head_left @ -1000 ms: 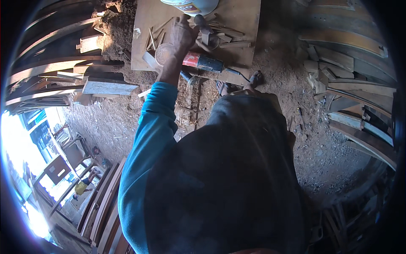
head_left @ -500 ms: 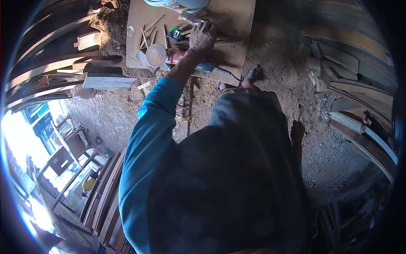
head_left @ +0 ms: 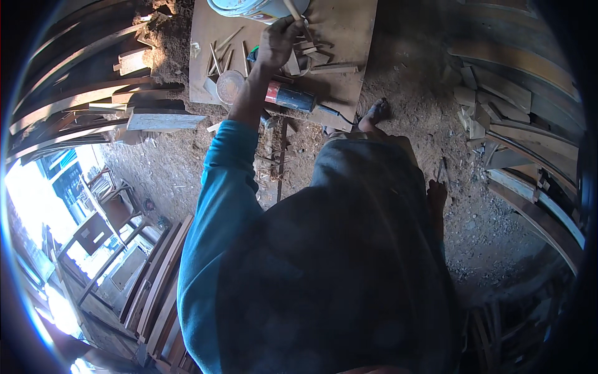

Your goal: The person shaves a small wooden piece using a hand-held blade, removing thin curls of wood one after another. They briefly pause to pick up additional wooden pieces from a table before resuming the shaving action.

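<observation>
My left hand (head_left: 279,42) is closed round a slim wooden stick (head_left: 291,9) over the far part of a low board (head_left: 342,37). The stick slants up beside a white bucket (head_left: 246,9). Below the wrist lies a red and black corded power tool (head_left: 293,98), partly covered by my forearm. A round, pale disc-like thing (head_left: 230,87) and a mostly hidden green tape measure (head_left: 253,53) are close by. Low on my right side, my right hand (head_left: 437,192) is closed on a thin dark tool (head_left: 442,168); its kind is unclear.
Wood offcuts (head_left: 333,69) and thin sticks (head_left: 218,59) are scattered on the board. Stacked planks (head_left: 165,120) line the left, and more timber (head_left: 498,93) lies at the right. A bare foot (head_left: 375,112) rests by the board's near right corner. Shavings cover the dirt floor (head_left: 411,75).
My left hand has moved farther away and slightly left, uncovering offcuts and more of the power tool. The wooden stick now stands out from it. My right hand has barely shifted.
</observation>
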### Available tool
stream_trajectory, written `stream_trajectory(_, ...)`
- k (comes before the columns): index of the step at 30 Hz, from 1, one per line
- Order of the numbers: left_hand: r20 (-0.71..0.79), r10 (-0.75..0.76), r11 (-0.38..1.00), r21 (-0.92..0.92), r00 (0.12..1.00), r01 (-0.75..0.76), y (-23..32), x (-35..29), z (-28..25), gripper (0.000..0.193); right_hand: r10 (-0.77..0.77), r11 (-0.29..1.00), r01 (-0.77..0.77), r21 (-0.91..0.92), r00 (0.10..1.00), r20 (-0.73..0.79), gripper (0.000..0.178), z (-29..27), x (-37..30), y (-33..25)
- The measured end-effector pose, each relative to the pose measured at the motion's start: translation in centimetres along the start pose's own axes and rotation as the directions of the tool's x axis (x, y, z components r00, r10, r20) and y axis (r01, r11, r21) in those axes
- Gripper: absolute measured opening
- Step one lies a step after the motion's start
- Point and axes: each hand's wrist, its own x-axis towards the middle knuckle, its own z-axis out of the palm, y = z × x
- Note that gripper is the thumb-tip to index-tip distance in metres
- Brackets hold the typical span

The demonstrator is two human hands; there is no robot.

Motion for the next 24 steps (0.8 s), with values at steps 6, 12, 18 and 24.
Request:
stream_trajectory(6, 0.125, -0.063, 0.804, -0.582, 0.99, 0.125, 1.7, -2.4, -0.1, 0.038, -0.144, 0.982, 0.137, -0.133, 0.989, -0.042, 0.008, 0.4, 1.9, 1.3)
stream_trajectory(12, 0.129, 0.056, 0.993, -0.114, 0.99, -0.042, 1.7, -4.3, 0.1, 0.033, -0.017, 1.0, 0.017, -0.025, 0.999, 0.027, 0.008, -0.1, 5.1, 2.6)
stream_trajectory(18, 0.14, 0.108, 0.743, 0.646, 0.984, -0.173, -2.2, -4.4, 2.7, 0.023, -0.026, 0.996, 0.033, 0.082, 0.997, -0.079, 0.012, -3.1, 5.8, 2.2)
stream_trajectory(24, 0.247, 0.381, 0.427, 0.808, 0.891, -0.407, -7.6, -1.9, 3.9, 0.043, 0.035, 0.998, -0.029, 0.055, 0.993, -0.112, 0.014, -2.4, 3.8, 4.6)
